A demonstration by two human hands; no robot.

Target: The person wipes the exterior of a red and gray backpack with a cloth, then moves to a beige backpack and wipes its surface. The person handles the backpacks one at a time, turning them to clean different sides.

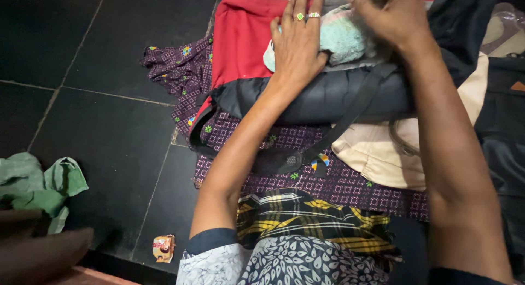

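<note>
My left hand (298,44), with two rings on its fingers, lies flat with fingers together on a pale turquoise towel (344,39) at the mouth of a red and dark grey bag (243,39). Just right of it, my right hand (391,17) presses down on the same towel at the top edge of the view, its fingers partly cut off. The bag's dark strap (350,115) runs diagonally down across its grey side. The bag rests on a purple patterned cloth (339,181).
The floor is of dark tiles (109,126). A crumpled green cloth (41,184) lies at the left edge, a small wrapper (164,248) near the bottom. A cream fabric item (377,154) and dark bags (500,115) sit at the right. A yellow and black checked cloth (311,219) lies nearest me.
</note>
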